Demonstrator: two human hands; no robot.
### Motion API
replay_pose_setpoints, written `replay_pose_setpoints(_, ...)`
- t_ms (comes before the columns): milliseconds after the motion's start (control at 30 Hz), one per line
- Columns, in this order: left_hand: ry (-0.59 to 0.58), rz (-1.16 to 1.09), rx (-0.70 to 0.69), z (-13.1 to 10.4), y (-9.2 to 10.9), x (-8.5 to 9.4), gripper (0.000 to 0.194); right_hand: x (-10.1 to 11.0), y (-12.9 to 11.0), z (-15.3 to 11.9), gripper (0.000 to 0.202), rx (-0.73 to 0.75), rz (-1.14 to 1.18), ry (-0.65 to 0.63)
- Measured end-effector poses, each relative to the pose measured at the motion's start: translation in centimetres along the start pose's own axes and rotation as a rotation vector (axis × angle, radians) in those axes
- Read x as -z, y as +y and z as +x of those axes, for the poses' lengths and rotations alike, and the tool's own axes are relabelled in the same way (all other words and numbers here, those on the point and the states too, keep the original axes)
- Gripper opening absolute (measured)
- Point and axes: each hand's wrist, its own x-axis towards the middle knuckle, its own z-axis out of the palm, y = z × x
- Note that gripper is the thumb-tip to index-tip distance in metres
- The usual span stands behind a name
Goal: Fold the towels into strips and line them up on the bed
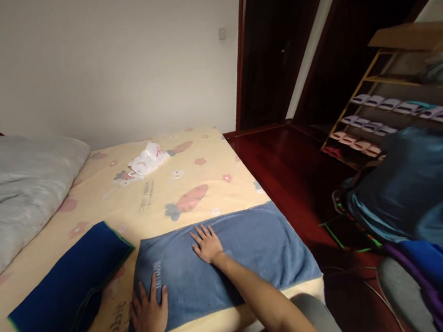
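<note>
A grey-blue towel (pixel 253 246) with light lettering near its left end lies spread over the near edge of the bed. On its left end, my left hand (pixel 150 314) rests palm down with the fingers spread. My right hand (pixel 207 244) lies flat near the towel's far edge, left of its middle, fingers apart. Neither hand grips anything. To the left of the towel is a folded dark blue cloth (pixel 71 290) with green edging, not touched by either hand.
A white plastic bag (pixel 148 160) lies on the patterned yellow bedsheet (pixel 224 197). A grey quilt (pixel 20 190) covers the bed's left side. On the right stand a shoe rack (pixel 385 79) with slippers and a heap of blue fabric (pixel 415 189).
</note>
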Motion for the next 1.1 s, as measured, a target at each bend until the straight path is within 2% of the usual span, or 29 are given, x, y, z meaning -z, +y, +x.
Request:
replay_pose_setpoints(100, 0.001, 0.006, 0.002, 0.0, -0.1, -0.1, 0.06, 2.0, 5.5, -0.9, 0.06, -0.118, -0.06, 0.042)
replay_pose_setpoints(300, 0.008, 0.03, -0.018, -0.1, -0.1, 0.0, 0.064, 7.1, 19.3, -6.6, 0.063, -0.396, -0.199, 0.09)
replay_pose_setpoints(367, 0.019, 0.043, -0.039, 0.0, -0.1, 0.0, 0.064, 8.2, 22.6, -8.1, 0.063, -0.458, -0.214, 0.089)
replay_pose_setpoints(433, 0.028, 0.049, -0.045, 0.0, 0.0, 0.0, 0.063, 8.9, 24.7, -8.8, 0.063, -0.495, -0.217, 0.094)
replay_pose_setpoints(500, 0.037, 0.051, -0.045, -0.2, 0.2, 0.1, 0.062, 9.5, 25.5, -9.0, 0.061, -0.499, -0.208, 0.095)
replay_pose_setpoints(600, 0.051, 0.057, -0.046, -0.6, 0.4, 0.4, 0.062, 10.1, 24.8, -9.7, 0.058, -0.502, -0.201, 0.122)
replay_pose_setpoints(667, 0.054, 0.069, -0.042, -0.4, 0.3, 0.6, 0.06, 9.9, 23.6, -11.6, 0.057, -0.497, -0.221, 0.193)
replay_pose_setpoints(733, 0.049, 0.075, -0.061, 0.6, -0.2, 0.8, 0.058, 8.8, 22.3, -15.2, 0.055, -0.448, -0.251, 0.288)
replay_pose_setpoints(833, 0.091, 0.023, -0.166, 4.2, -0.6, 1.0, 0.053, 6.0, 21.3, -21.8, 0.056, -0.385, -0.237, 0.372)
replay_pose_setpoints(933, 0.074, -0.085, -0.359, 9.1, 0.2, 0.6, 0.05, 3.5, 21.6, -26.8, 0.055, -0.333, -0.164, 0.348)
replay_pose_setpoints(1000, -0.026, -0.105, -0.403, 11.8, 1.2, -0.1, 0.05, 2.9, 22.2, -28.3, 0.055, -0.296, -0.12, 0.327)
replay_pose_setpoints(1100, -0.1, -0.088, -0.303, 14.4, 2.3, -1.3, 0.051, 3.0, 23.1, -28.5, 0.056, -0.244, -0.084, 0.311)
